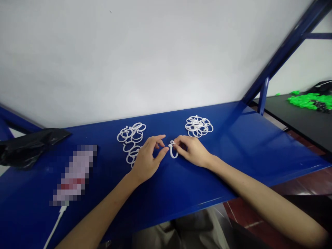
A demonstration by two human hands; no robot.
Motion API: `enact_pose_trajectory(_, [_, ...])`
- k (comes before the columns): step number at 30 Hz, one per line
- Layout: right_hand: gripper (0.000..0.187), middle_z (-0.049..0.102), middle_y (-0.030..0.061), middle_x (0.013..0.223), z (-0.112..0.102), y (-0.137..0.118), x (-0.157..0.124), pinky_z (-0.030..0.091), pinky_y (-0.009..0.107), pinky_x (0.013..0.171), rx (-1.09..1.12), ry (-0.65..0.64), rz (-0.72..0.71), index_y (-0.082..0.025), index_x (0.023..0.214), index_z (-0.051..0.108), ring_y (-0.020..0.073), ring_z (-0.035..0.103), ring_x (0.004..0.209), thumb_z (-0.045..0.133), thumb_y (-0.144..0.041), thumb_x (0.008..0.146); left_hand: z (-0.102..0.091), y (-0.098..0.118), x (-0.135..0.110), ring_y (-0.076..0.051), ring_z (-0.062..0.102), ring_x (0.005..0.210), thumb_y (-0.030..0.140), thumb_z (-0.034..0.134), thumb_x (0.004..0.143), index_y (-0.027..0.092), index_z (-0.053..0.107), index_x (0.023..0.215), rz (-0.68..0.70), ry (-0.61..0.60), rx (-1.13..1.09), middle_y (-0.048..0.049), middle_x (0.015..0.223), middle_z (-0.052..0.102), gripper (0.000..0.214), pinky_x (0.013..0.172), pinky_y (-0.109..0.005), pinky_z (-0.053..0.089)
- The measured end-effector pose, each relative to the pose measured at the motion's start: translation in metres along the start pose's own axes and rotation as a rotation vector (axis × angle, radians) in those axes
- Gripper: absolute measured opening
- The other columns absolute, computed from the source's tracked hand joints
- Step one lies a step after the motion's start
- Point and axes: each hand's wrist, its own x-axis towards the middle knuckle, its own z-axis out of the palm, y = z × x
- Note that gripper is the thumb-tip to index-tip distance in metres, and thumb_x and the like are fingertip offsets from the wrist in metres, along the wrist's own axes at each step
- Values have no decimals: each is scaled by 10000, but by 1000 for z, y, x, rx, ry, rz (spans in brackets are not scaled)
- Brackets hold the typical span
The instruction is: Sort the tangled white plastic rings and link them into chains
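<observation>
The head view is looking down onto a blue metal shelf (233, 138), with both bare forearms reaching in from the bottom edge. The right hand (190, 150) is gripping a white plastic ring (172, 151), its fingers closing on the ring's upper end near the middle of the shelf. The ring is hanging nearly upright, and whether its lower curve is touching the shelf is hard to tell. The left hand (146, 155) is resting just beside the ring with its fingers (158, 140) open and slightly curled, holding nothing; the tip of one is nearly meeting the ring, though contact cannot be made out.

A loose pile of white plastic rings (131, 143) is lying partly behind the left hand, and a tighter cluster of white plastic rings (199, 126) is sitting beyond the right hand. Further left, a black plastic bag (28, 147) is lying on the shelf near a blurred-out object (74, 173) trailing a white cable (55, 223). Off to the right, bright green pieces (310, 102) are lying on a dark table (293, 121) beyond a blue steel frame (285, 52)
</observation>
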Motion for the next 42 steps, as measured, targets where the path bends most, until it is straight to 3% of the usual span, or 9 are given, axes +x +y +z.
enact_pose_trajectory(4, [117, 683, 52, 895, 1, -3, -4, 488, 278, 718, -66, -37, -145, -186, 981, 613, 160, 626, 780, 511, -234, 1009, -1, 2, 1, -130, 655, 801, 309, 570, 985, 244, 675, 1002, -106, -136, -96, 19, 936, 703, 125, 738, -260, 522])
enact_pose_trajectory(8, [181, 673, 75, 903, 3, -3, -6, 500, 303, 748, -121, -43, -229, -174, 989, 603, 183, 608, 828, 454, -261, 1043, -2, 7, 1, -123, 659, 781, 281, 591, 958, 239, 669, 995, -173, -122, -153, 30, 912, 717, 97, 742, -254, 527])
enact_pose_trajectory(12, [246, 659, 75, 872, 4, -1, -7, 490, 310, 733, -182, -73, -248, -175, 937, 594, 189, 574, 816, 412, -285, 1060, -2, 11, 3, -111, 639, 753, 236, 600, 935, 233, 664, 923, -157, -147, -172, 36, 878, 700, 65, 746, -250, 524])
enact_pose_trajectory(20, [280, 646, 77, 847, 0, -1, -7, 473, 314, 719, -207, -81, -273, -170, 929, 599, 185, 542, 784, 391, -293, 1069, -3, 5, 1, -117, 626, 773, 240, 595, 949, 243, 669, 949, -122, -157, -162, 27, 889, 678, 74, 767, -265, 521])
enact_pose_trajectory(31, [129, 705, 45, 898, 0, -3, -8, 509, 299, 754, 19, -16, -165, -191, 959, 645, 170, 624, 821, 553, -265, 1011, -2, -2, 0, -118, 629, 794, 236, 556, 969, 252, 661, 1024, -164, -198, -196, 17, 968, 691, 120, 761, -270, 520])
enact_pose_trajectory(42, [252, 650, 62, 822, -1, -6, -12, 458, 296, 695, -198, -45, -309, -170, 928, 623, 175, 543, 751, 439, -282, 1058, -3, -1, -1, -131, 637, 791, 243, 590, 952, 244, 707, 981, -96, -171, -161, -8, 933, 686, 120, 738, -275, 543])
